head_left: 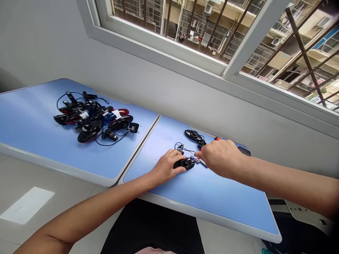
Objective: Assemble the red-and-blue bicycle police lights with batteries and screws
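My left hand (171, 164) is closed around a small black oval device (187, 163) low on the right-hand table, steadying it with thumb and fingers. Its upturned side shows dark inner parts. My right hand (219, 157) is a fist just to the right, wrapped round a thin-tipped tool whose slim end points at the device; most of the tool is hidden. Small batteries (203, 163) lie partly under the right hand. A thin black cable (180, 145) loops behind the left fingers. Farther back lies another black device (194, 134) with a coiled cable.
On the left-hand table (39, 120) lies a tangled pile of black, red and blue devices (91, 120) with cables. A narrow gap separates the two blue tables. A dark flat object (244, 151) sits behind my right forearm. The wall and barred window (169, 38) stand behind.
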The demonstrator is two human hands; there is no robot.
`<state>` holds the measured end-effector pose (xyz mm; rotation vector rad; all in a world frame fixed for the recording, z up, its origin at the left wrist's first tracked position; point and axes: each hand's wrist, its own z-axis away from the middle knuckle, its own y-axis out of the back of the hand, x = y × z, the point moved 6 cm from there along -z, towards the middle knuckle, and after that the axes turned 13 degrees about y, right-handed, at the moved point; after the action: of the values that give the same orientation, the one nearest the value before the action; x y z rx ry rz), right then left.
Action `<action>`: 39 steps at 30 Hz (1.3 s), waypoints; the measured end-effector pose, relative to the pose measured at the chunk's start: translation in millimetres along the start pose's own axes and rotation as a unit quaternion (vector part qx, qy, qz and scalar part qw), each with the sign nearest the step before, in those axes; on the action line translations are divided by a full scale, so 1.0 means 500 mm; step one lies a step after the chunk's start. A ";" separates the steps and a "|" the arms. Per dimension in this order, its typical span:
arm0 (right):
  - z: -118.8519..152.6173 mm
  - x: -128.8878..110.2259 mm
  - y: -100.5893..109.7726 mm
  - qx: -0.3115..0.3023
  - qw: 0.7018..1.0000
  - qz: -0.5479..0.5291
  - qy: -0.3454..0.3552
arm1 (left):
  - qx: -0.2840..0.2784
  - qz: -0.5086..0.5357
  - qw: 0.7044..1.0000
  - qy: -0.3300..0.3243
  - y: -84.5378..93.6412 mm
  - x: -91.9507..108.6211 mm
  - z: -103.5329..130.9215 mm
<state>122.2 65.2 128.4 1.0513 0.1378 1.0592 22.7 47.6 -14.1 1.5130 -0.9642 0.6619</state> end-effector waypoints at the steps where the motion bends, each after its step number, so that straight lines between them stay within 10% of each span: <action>1: 0.001 -0.002 0.000 0.017 1.000 -0.002 0.018 | -0.001 0.004 1.000 0.003 0.001 -0.001 0.000; 7: 0.011 -0.016 -0.015 0.108 0.983 0.066 0.136 | -0.004 0.011 1.000 0.014 0.001 -0.005 -0.002; 20: 0.037 0.016 0.002 0.205 0.974 -0.028 0.095 | -0.019 0.021 1.000 0.005 -0.006 0.004 -0.002; 23: 0.061 0.068 -0.010 0.355 0.914 -0.183 0.075 | -0.024 0.017 1.000 -0.002 -0.005 0.010 -0.001; 28: 0.044 0.078 -0.132 0.592 0.689 -0.409 0.089 | -0.025 0.019 0.999 -0.005 -0.011 0.006 -0.004; 32: -0.023 0.020 -0.223 0.641 0.643 -0.406 0.103 | 0.000 0.021 1.000 -0.021 -0.014 -0.002 -0.017; 39: -0.098 0.020 -0.290 0.694 0.656 -0.284 0.086 | -0.027 0.019 0.997 -0.068 -0.018 -0.017 -0.044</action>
<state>194.0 92.4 -4.3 2.0435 1.5384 0.2831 28.5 70.6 -21.8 1.5096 -1.1080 0.5610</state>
